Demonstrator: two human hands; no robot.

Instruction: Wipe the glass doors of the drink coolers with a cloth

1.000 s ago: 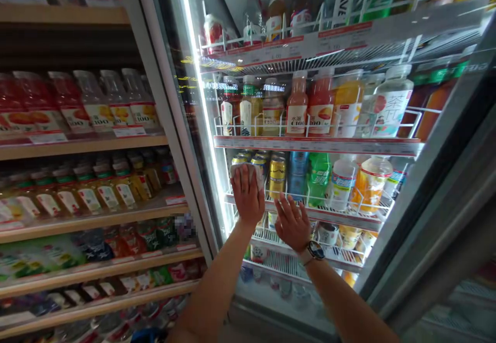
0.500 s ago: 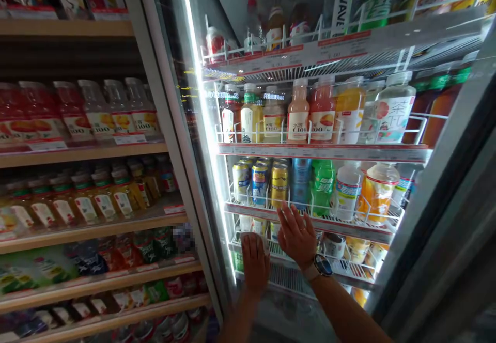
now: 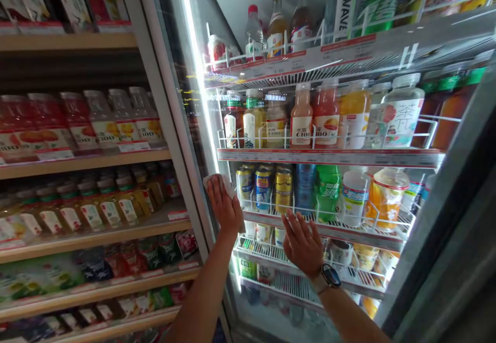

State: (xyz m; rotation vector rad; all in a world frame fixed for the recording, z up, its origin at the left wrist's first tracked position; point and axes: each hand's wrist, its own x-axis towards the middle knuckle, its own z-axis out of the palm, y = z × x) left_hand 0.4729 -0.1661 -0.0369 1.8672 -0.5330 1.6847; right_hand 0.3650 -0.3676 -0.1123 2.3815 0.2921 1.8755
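Observation:
My left hand (image 3: pixel 223 206) lies with its fingers stretched out over a whitish cloth (image 3: pixel 230 187), pressing it against the glass door (image 3: pixel 263 317) of a lit drinks fridge. It is at the door's left side, beside the bright light strip (image 3: pixel 211 146). My right hand (image 3: pixel 303 242) is flat on the glass with fingers extended and nothing in it, and a dark watch (image 3: pixel 330 275) is on that wrist. Behind the pane, near this hand, stand a gold can (image 3: pixel 283 188), a blue can (image 3: pixel 263 188) and a green bottle (image 3: pixel 328 193).
Wire shelves (image 3: pixel 329 156) inside the fridge carry several bottles and cans. To the left, open wooden shelves (image 3: pixel 89 162) hold rows of juice bottles (image 3: pixel 139 118) and bagged goods. A metal upright (image 3: pixel 165 110) divides the two. The door's dark edge (image 3: pixel 461 193) runs down the right.
My left hand has slid up and to the left across the glass with the cloth. The right hand stays at nearly the same place on the pane; the view has shifted slightly.

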